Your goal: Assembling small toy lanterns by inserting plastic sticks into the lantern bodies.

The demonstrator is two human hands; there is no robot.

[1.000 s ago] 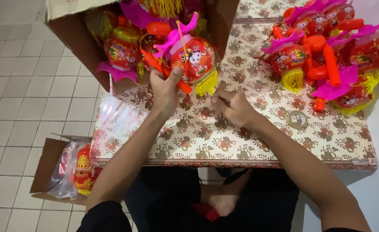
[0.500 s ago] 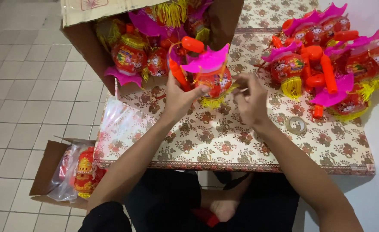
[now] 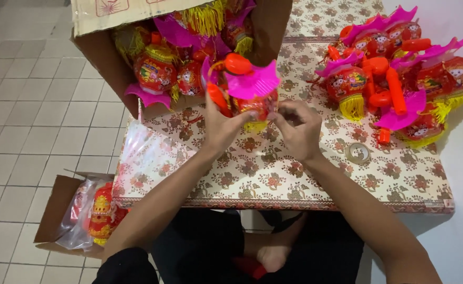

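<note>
A red toy lantern [image 3: 248, 89] with a pink fan-shaped top, an orange handle and a yellow tassel is held just above the patterned table [image 3: 273, 173]. My left hand [image 3: 218, 123] grips its left side and orange stick. My right hand [image 3: 297, 126] pinches at its lower right side, fingers closed on the lantern's edge. Just behind it a tipped cardboard box [image 3: 105, 58] is filled with more lanterns.
A pile of several finished lanterns [image 3: 399, 79] lies at the table's right rear. A roll of clear tape [image 3: 357, 152] sits right of my right hand. Clear plastic bags [image 3: 142, 152] lie at the table's left edge. A floor box [image 3: 53, 210] holds a bagged lantern.
The lantern has come out of the tipped box toward the table's middle in my left hand. My right hand has risen from the table and taken hold of its right side.
</note>
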